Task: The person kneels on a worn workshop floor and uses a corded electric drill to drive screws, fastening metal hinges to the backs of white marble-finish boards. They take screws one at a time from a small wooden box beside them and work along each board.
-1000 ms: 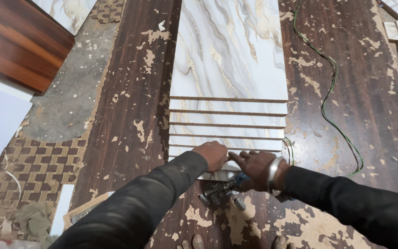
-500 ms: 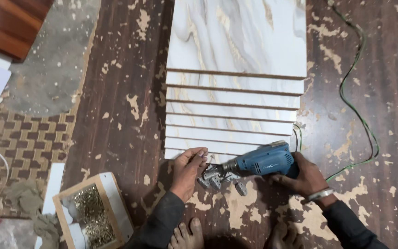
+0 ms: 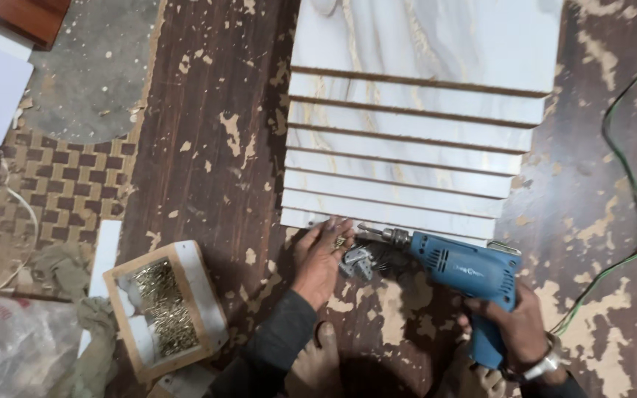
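We hold a blue electric drill [image 3: 466, 271] in our right hand [image 3: 514, 324], fingers wrapped tight around its pistol grip, the body lying nearly level and its chuck [image 3: 391, 236] pointing left toward our other hand. Our left hand [image 3: 320, 259] lies flat and spread, palm down, its fingertips touching the near edge of the closest marble-patterned strip [image 3: 388, 219]. Just between our hands, under the drill's nose, sits a small cluster of grey metal fittings [image 3: 357, 262]; we cannot tell exactly what kind they are. Beyond our hands, the white and beige veined panel [image 3: 429, 37] stretches away from us, with a row of narrow strips cut from the same material laid edge to edge in front of it, thin dark gaps showing between them. All of this rests on a dark wood-grain floor [image 3: 208, 147] whose surface is badly chipped, pale patches showing through. To the left of our left hand, a little apart from it, stands a shallow wooden box [image 3: 158, 309] filled with small brass-coloured screws. Farther left lie a crumpled clear plastic bag [image 3: 9, 346] and a brown chequered mat [image 3: 60, 184]. To the right of our right hand, a green cable [image 3: 632, 184] snakes across the floor. Below our wrists, our bare toes [image 3: 326, 346] show at the lower edge of the view.
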A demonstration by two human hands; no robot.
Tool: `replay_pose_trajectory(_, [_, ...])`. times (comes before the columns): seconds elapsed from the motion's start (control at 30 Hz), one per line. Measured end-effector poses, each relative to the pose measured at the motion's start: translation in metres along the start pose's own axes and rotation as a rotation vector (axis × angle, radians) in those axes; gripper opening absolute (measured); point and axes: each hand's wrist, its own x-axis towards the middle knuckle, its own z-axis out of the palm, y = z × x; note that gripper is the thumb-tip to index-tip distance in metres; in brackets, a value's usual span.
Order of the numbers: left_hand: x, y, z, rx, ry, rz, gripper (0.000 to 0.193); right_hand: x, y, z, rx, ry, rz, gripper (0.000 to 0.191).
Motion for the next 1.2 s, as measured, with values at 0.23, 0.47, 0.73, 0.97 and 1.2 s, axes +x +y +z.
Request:
replay_pose_trajectory(0.23, [-0.001, -0.012, 0.006, 0.051, 0.018, -0.063, 0.036, -0.031, 0.005, 0.020, -0.175, 0.064, -0.239, 0.054])
replay_pose_trajectory(0.47, [-0.007, -0.013, -0.002, -0.003, -0.038, -0.061, 0.034, -0.042, 0.004, 0.028, -0.287, 0.093, -0.314, 0.048])
replay_pose_trajectory(0.73, [-0.010, -0.003, 0.003, -0.015, -0.085, -0.104, 0.025, -0.049, 0.014, 0.031, -0.177, 0.067, -0.369, 0.055])
replay_pose_trajectory(0.97, [-0.013, 0.018, 0.009, 0.014, -0.114, -0.192, 0.016, -0.049, 0.015, 0.026, -0.372, 0.014, -0.651, 0.071])
replay_pose_trajectory(1.2, [-0.017, 0.023, 0.026, 0.025, -0.159, -0.145, 0.020, -0.043, 0.006, 0.022, -0.166, 0.089, -0.341, 0.068])
